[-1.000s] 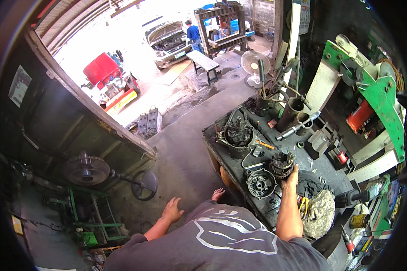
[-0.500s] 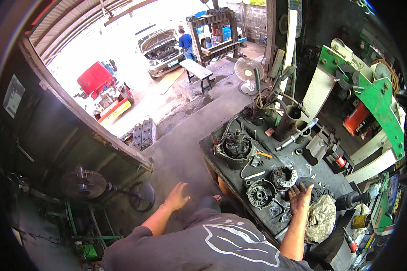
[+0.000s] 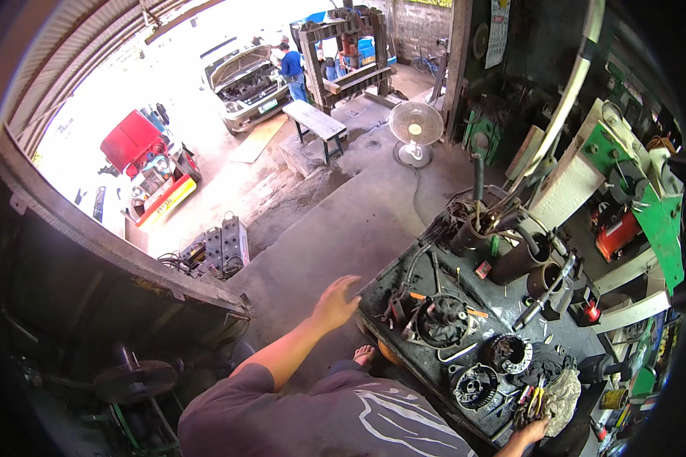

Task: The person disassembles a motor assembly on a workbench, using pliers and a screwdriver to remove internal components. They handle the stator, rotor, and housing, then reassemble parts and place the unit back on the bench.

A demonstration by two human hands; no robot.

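My left hand (image 3: pixel 337 303) hovers off the bench's left edge, fingers stretched out and nothing in them. At the near end of the bench, my right hand (image 3: pixel 533 433) is against a crumpled pale rag (image 3: pixel 562 402), beside several pliers with yellow and red handles (image 3: pixel 536 397). Its fingers are partly hidden, so I cannot tell whether they grip anything. Farther along lie a round slotted metal housing (image 3: pixel 475 387), a ring with windings (image 3: pixel 508 353) and a larger round housing with dark material inside (image 3: pixel 443 320). Dark cloth (image 3: pixel 543 362) lies beside the ring.
The dark workbench (image 3: pixel 404 278) also bears tall metal cylinders (image 3: pixel 514 263) holding tools and a long-handled tool (image 3: pixel 545 293). A standing fan (image 3: pixel 415 131) is beyond it. A green and white frame (image 3: pixel 640 206) stands right. Outside, a person (image 3: pixel 291 70) is by a car with its hood raised.
The view has shifted. My left hand has moved forward and right, near the bench edge. My right hand has come back toward me, beside the rag, where the pliers now show.
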